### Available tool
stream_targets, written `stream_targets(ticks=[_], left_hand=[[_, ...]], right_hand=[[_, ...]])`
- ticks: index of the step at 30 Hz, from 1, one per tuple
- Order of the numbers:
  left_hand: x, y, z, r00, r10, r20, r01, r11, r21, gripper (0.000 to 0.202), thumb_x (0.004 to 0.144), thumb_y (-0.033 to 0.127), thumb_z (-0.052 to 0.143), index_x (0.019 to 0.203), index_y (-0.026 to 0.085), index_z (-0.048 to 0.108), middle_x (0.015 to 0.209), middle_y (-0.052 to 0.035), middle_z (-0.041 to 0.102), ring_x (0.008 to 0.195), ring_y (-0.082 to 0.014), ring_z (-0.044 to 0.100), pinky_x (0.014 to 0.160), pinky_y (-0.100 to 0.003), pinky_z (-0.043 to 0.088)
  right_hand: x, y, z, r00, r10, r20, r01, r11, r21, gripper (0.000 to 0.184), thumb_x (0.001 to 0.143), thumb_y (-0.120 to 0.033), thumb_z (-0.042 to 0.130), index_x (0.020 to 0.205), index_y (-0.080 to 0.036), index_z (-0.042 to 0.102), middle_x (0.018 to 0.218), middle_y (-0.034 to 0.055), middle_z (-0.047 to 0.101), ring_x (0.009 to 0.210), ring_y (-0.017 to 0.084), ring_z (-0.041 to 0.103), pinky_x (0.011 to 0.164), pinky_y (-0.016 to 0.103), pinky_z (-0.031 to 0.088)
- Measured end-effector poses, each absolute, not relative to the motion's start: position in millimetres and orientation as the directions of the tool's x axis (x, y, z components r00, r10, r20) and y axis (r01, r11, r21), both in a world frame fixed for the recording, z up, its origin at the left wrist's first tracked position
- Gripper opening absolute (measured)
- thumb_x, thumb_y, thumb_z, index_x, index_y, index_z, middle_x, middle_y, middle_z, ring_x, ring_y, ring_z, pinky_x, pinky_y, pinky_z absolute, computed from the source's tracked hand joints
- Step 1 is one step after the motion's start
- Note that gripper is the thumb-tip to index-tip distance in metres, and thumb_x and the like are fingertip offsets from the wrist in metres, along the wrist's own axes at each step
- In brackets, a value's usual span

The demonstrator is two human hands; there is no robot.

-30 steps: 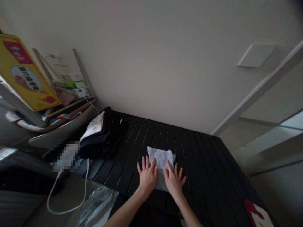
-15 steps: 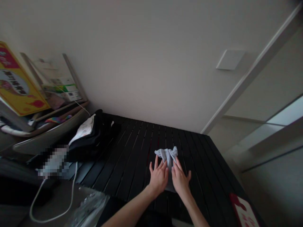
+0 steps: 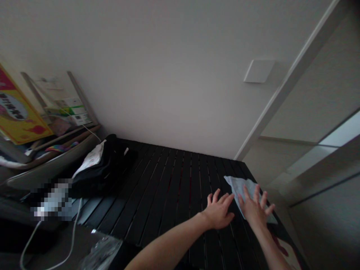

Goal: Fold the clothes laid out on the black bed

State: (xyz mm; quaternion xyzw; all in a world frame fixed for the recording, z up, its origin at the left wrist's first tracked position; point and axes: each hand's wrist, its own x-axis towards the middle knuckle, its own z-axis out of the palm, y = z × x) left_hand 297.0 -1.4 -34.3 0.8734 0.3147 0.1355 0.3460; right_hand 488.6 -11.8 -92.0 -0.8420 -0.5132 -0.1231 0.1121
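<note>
Smoothing with an open, spread palm suits the thin grey cloth (image 3: 239, 184), which lies near the right edge of the black slatted table (image 3: 168, 180); the right hand (image 3: 254, 210) rests flat on it, gripping nothing, and the open, empty left hand (image 3: 219, 212) sits just beside.

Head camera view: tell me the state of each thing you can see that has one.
Left hand: open, resting beside the cloth.
Right hand: open, fingers spread, lying on the cloth.
Grey cloth: spread flat on the table, partly under the right hand.
Black bag: lying on the table, white fabric over its top.
Plastic bag: crumpled.
White cable: slack.
</note>
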Motion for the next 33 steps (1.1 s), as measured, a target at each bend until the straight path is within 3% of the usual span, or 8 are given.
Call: stream_targets(ticks=[4,7,11,15,20,24,28,33], left_hand=[[258,-14,-70,0.688,0.723,-0.061,0.596,-0.515,0.616,0.077,0.086,0.040,0.046,0.152,0.029,0.009,0.155,-0.0072,0.028,0.145,-0.0365,0.005,0.108,-0.071,0.016],[217,-14,-80,0.592,0.803,-0.072,0.701,-0.469,0.537,0.074,0.083,0.037,0.045,0.151,0.031,0.016,0.153,-0.0044,0.033,0.145,-0.0326,0.010,0.111,-0.065,0.019],[148,-4,-67,0.374,0.927,0.026,0.858,-0.357,0.369,0.066,0.081,0.029,0.044,0.146,0.031,0.033,0.152,-0.0027,0.037,0.145,-0.0284,0.015,0.113,-0.054,0.025],[64,11,-37,0.121,0.954,0.273,0.976,-0.164,0.141,0.055,0.083,0.020,0.039,0.137,0.029,0.048,0.150,-0.0004,0.039,0.143,-0.0258,0.023,0.111,-0.048,0.028],[-37,40,10,-0.123,0.906,0.406,0.988,0.075,0.132,0.049,0.094,0.025,0.030,0.140,0.016,0.042,0.156,-0.0134,0.023,0.144,-0.0330,0.012,0.111,-0.057,0.015],[-100,63,36,-0.329,0.814,0.478,0.940,0.329,0.088,0.049,0.097,0.032,0.030,0.143,0.018,0.038,0.156,-0.0182,0.021,0.143,-0.0355,0.010,0.109,-0.059,0.014],[-145,74,37,-0.440,0.808,0.392,0.890,0.450,0.073,0.047,0.097,0.036,0.030,0.137,0.017,0.046,0.151,-0.0201,0.031,0.141,-0.0398,0.013,0.105,-0.063,0.015],[-168,79,28,-0.538,0.807,0.244,0.843,0.512,0.166,0.050,0.097,0.038,0.026,0.129,0.012,0.052,0.146,-0.0192,0.041,0.139,-0.0457,0.013,0.101,-0.069,0.016]], right_hand=[[485,-16,-141,0.473,0.871,0.131,0.877,-0.452,-0.162,0.064,0.093,-0.052,0.015,0.148,-0.022,0.032,0.156,0.0158,0.022,0.142,0.038,0.017,0.104,0.071,0.011],[482,-19,-157,0.496,0.865,0.078,0.857,-0.473,-0.206,0.071,0.091,-0.059,0.015,0.150,-0.021,0.025,0.156,0.0182,0.021,0.142,0.039,0.017,0.102,0.074,0.007],[466,-25,-149,0.496,0.849,0.185,0.866,-0.468,-0.175,0.074,0.090,-0.059,0.014,0.149,-0.016,0.028,0.156,0.0197,0.020,0.144,0.038,0.008,0.104,0.072,0.003],[423,-40,-134,0.373,0.856,0.358,0.926,-0.365,-0.094,0.067,0.093,-0.047,0.010,0.150,-0.015,0.026,0.158,0.0179,0.014,0.145,0.033,0.004,0.105,0.071,0.002],[364,-49,-127,0.218,0.912,0.348,0.974,-0.225,-0.022,0.064,0.094,-0.043,0.011,0.147,-0.016,0.034,0.158,0.0150,0.014,0.146,0.031,0.003,0.107,0.069,0.004],[344,-44,-130,0.144,0.929,0.340,0.986,-0.162,0.024,0.066,0.093,-0.046,0.009,0.143,-0.017,0.041,0.159,0.0106,0.013,0.146,0.029,0.001,0.110,0.064,0.002],[347,-40,-140,0.182,0.934,0.308,0.976,-0.208,0.056,0.068,0.093,-0.049,0.008,0.142,-0.020,0.044,0.159,0.0090,0.017,0.146,0.028,0.002,0.109,0.064,0.002],[352,-38,-149,0.177,0.945,0.274,0.970,-0.215,0.113,0.068,0.092,-0.051,0.009,0.142,-0.020,0.044,0.158,0.0093,0.018,0.146,0.029,0.006,0.110,0.063,0.005]])
